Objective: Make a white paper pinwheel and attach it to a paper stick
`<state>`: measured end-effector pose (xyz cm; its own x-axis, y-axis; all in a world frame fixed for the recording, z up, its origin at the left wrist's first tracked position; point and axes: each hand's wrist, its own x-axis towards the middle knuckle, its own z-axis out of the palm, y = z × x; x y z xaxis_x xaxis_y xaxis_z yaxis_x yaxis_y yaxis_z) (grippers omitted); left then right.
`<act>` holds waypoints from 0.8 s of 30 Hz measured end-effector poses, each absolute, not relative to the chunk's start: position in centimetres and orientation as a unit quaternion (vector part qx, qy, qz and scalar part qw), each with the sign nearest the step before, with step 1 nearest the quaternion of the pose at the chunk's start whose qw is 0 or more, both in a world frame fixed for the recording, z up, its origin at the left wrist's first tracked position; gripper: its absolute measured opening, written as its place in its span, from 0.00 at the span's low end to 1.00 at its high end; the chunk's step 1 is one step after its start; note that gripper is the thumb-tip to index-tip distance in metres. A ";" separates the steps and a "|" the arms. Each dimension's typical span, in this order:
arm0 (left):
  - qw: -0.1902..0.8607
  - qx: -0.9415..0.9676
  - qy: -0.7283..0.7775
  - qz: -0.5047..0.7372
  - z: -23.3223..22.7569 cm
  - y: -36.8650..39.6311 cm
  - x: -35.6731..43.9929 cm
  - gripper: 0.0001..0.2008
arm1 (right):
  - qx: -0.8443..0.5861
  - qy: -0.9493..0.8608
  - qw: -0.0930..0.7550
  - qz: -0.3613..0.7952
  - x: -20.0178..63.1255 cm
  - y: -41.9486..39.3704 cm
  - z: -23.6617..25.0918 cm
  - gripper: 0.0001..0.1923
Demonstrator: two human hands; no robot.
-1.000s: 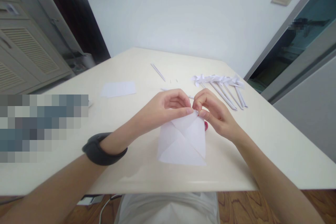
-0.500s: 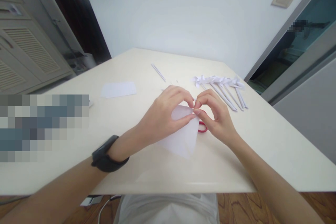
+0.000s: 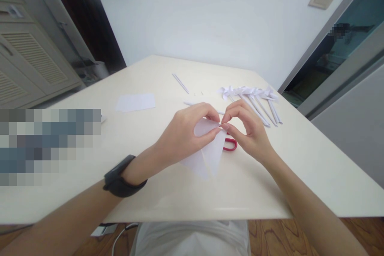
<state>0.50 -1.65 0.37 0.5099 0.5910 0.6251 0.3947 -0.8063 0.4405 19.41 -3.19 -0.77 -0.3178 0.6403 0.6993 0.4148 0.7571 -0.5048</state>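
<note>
Paper (image 3: 210, 156) is the thing both hands work on: a white sheet, folded into a pointed shape, held just above the table (image 3: 300, 168) in front of the person. Its long axis runs from the upper end, where the fingers meet, down toward the person, and the tip points at the near edge of the table. A crease line goes along this axis.

Left hand (image 3: 183, 136) lies over the left part of the sheet and pinches its upper corner between thumb and forefinger. Right hand (image 3: 249, 132) comes from the other side and pinches the same upper end with thumb and forefinger; the fingertips of the two hands almost touch there. Both hands are about equally near to the paper, but the left one covers more of it.

Just behind the right edge of the paper lies a red loop (image 3: 230, 145), perhaps a handle of scissors; the rest is hidden under the paper and the right hand, so I cannot tell for sure. How the upper corner is folded is also hidden by the fingers.

Farther to the right, well apart, lies a row of paper pinwheels (image 3: 255, 98) on sticks. A loose white sheet (image 3: 135, 102) and a thin stick (image 3: 180, 83) lie farther back on the left.
</note>
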 end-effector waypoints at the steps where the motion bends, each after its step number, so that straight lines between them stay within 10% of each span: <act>1: 0.120 0.860 0.285 0.405 0.3 -1.6 0.5 0.05 | -0.328 -0.805 0.482 0.116 19.4 -3.2 -0.8 0.02; 24: 0.118 0.864 0.286 0.398 0.3 -1.5 0.5 0.04 | -0.329 -0.813 0.474 0.075 19.6 -2.9 -0.6 0.04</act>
